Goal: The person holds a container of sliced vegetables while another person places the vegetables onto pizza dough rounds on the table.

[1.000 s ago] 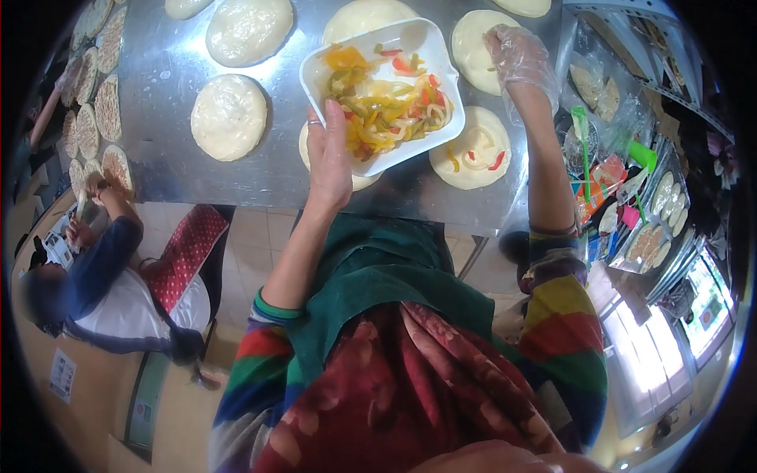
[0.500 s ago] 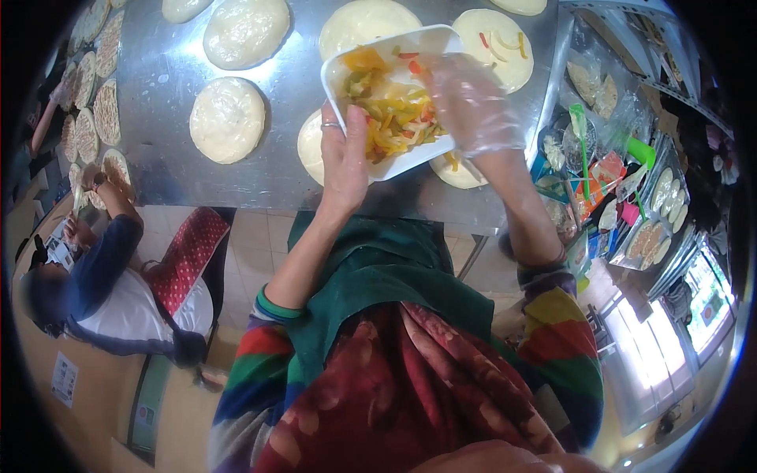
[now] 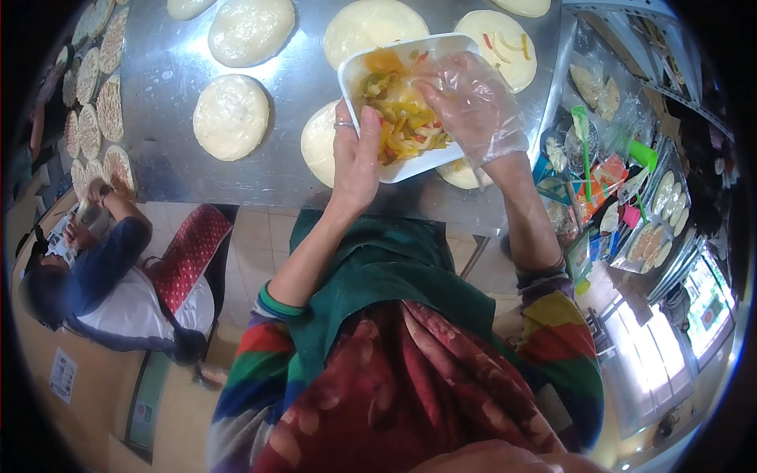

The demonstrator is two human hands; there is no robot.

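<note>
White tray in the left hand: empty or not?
Not empty: colourful strips lie inside the white tray, visible beside the gloved right hand, which hides part of it. Exact fill: cannot tell.

Tray (image 3: pixel 418 164): plain white.
Vegetable strips (image 3: pixel 394 106): a mix of yellow, orange, olive green and red, with pale strands.
Plastic glove (image 3: pixel 481 118): clear and colourless, with whitish glints.
Dough rounds (image 3: pixel 230 118): pale cream, with white shine.
Topped round (image 3: pixel 473 35): the same cream, marked with red and yellow strips.
Counter (image 3: pixel 158 87): silvery grey, with a patch of white glare.
Sleeves (image 3: pixel 552 323): bold stripes, including red, yellow, green and blue.
Wearer's apron (image 3: pixel 371 244): solid dark green.
Front garment (image 3: pixel 441 394): deep maroon with paler, pinkish blotches.
Co-worker's clothing (image 3: pixel 110 268): navy blue and white.
Co-worker's apron (image 3: pixel 188 256): red, patterned with small white dots.
Speckled rounds (image 3: pixel 111 108): beige with brown flecks.
</note>
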